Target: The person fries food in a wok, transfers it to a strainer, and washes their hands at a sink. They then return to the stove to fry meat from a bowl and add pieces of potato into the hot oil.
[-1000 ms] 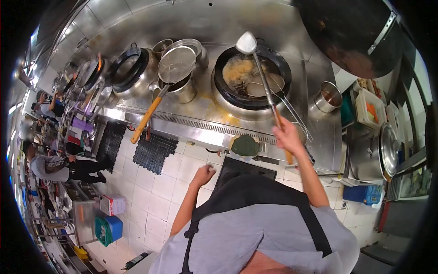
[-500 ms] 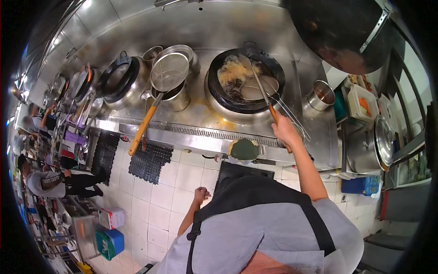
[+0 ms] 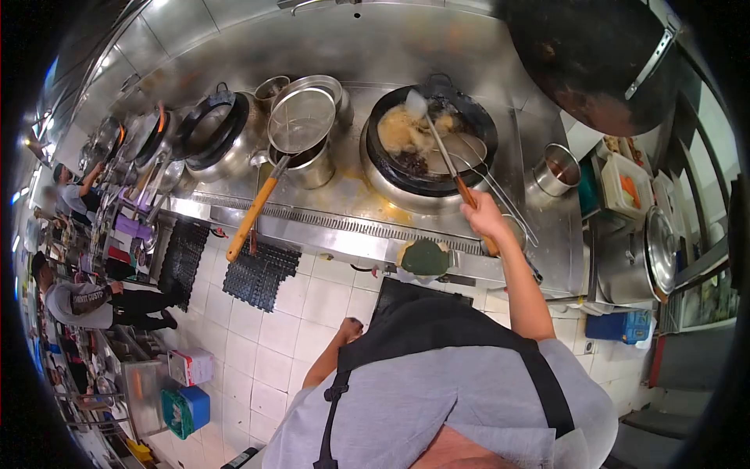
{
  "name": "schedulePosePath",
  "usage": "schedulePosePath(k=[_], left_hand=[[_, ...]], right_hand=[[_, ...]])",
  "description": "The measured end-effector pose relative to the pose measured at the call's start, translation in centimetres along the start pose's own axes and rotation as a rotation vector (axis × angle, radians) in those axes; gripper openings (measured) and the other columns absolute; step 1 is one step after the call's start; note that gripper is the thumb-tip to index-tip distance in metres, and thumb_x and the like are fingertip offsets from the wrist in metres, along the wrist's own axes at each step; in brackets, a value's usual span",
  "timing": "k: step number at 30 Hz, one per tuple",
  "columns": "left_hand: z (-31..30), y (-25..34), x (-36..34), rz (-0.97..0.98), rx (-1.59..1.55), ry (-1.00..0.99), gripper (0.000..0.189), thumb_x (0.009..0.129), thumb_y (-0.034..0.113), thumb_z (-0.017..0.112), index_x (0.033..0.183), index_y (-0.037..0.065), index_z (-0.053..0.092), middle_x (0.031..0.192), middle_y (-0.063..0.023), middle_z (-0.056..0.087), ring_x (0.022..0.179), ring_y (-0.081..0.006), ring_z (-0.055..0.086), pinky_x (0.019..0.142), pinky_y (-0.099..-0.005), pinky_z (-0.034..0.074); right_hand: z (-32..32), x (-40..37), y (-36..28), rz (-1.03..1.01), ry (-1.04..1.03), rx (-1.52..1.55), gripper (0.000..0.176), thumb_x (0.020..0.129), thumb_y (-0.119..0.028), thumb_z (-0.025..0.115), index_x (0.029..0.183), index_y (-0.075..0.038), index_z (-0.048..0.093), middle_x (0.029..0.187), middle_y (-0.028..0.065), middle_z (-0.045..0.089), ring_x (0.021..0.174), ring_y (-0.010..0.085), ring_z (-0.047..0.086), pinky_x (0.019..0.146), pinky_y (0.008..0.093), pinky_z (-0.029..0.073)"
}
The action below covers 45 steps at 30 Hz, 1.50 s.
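Note:
My right hand (image 3: 487, 215) is closed around the wooden handle of a wok spatula (image 3: 441, 144). The spatula's metal head is raised over the far-left side of a black wok (image 3: 378, 168) on the range. Pale golden food (image 3: 400, 131) bubbles in dark oil there. A round mesh skimmer (image 3: 461, 147) with a long wire handle lies in the wok's right part, its handle reaching over the rim toward my right hand. Low at my left side, my left hand (image 3: 351, 329) hangs near the black apron, fingers loosely curled, with nothing visible in them.
A wooden-handled strainer (image 3: 303, 121) rests across a metal pot (image 3: 314, 168) left of the wok. A metal cup (image 3: 555, 166) stands on the right; a large black wok (image 3: 594, 62) hangs above it. Other people (image 3: 78, 305) stand far left. A green-topped container (image 3: 424, 257) sits at the range's front.
The spatula's head has lifted and shifted slightly left above the food. My right hand still grips the handle. The whole view has shifted slightly, and my left hand stays low.

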<state>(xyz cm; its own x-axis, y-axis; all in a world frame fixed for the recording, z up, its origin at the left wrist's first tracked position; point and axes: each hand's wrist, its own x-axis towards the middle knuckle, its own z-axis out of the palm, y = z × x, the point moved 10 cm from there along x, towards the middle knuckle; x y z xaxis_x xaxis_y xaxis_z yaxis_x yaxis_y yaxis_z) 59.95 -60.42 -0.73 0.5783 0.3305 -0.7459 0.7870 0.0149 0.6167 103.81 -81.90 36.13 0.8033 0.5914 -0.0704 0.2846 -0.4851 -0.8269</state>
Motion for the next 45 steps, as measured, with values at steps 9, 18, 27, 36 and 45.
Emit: schedulePosePath(k=[9, 18, 27, 36, 45], left_hand=[[-1.9, -3.5, 0.2, -0.022, -0.077, 0.006, 0.013, 0.085, 0.015, 0.054, 0.084, 0.002, 0.06, 0.065, -0.0092, 0.06, 0.047, -0.0192, 0.058, 0.039, -0.0299, 0.043], [0.9, -2.5, 3.5, 0.346, 0.256, -0.196, 0.016, 0.084, 0.014, 0.054, 0.084, 0.0, 0.061, 0.067, -0.0094, 0.061, 0.052, -0.0229, 0.064, 0.043, -0.0309, 0.046], [-1.5, -0.5, 2.4, 0.008, 0.012, -0.013, 0.031, 0.077, 0.001, 0.058, 0.107, -0.004, 0.059, 0.064, -0.0131, 0.066, 0.054, -0.0215, 0.067, 0.042, -0.031, 0.048], [-1.7, -1.7, -1.3, -0.056, -0.017, 0.006, 0.04, 0.076, -0.014, 0.051, 0.114, -0.002, 0.054, 0.063, -0.0161, 0.063, 0.054, -0.0211, 0.063, 0.037, -0.0321, 0.041], [-2.4, -5.4, -1.5, 0.1, 0.086, 0.041, 0.019, 0.077, 0.008, 0.062, 0.09, -0.006, 0.062, 0.07, -0.012, 0.067, 0.064, -0.0167, 0.064, 0.06, -0.0312, 0.051]], right_hand=[[-1.7, -6.4, -3.9, 0.071, -0.028, -0.077, 0.036, 0.083, -0.014, 0.059, 0.117, -0.001, 0.055, 0.076, 0.017, 0.059, 0.074, 0.0274, 0.062, 0.07, 0.0381, 0.048], [0.5, -4.2, -3.1, -0.045, -0.032, -0.052, 0.044, 0.084, -0.01, 0.057, 0.127, -0.003, 0.053, 0.067, 0.007, 0.054, 0.05, 0.0192, 0.053, 0.049, 0.0347, 0.044], [2.9, 0.3, -2.8, 0.12, -0.069, 0.162, 0.039, 0.084, -0.011, 0.058, 0.121, -0.001, 0.055, 0.078, 0.0109, 0.063, 0.069, 0.0261, 0.062, 0.066, 0.0398, 0.05], [1.1, -2.9, -3.5, 0.22, -0.12, 0.674, 0.006, 0.09, -0.007, 0.053, 0.094, -0.003, 0.052, 0.062, 0.0006, 0.048, 0.041, 0.0081, 0.042, 0.035, 0.0275, 0.033], [-4.2, -9.8, -3.6, 0.111, 0.043, 0.139, 0.044, 0.087, -0.009, 0.056, 0.129, 0.0, 0.051, 0.065, 0.0025, 0.051, 0.046, 0.0107, 0.047, 0.044, 0.0284, 0.038]])
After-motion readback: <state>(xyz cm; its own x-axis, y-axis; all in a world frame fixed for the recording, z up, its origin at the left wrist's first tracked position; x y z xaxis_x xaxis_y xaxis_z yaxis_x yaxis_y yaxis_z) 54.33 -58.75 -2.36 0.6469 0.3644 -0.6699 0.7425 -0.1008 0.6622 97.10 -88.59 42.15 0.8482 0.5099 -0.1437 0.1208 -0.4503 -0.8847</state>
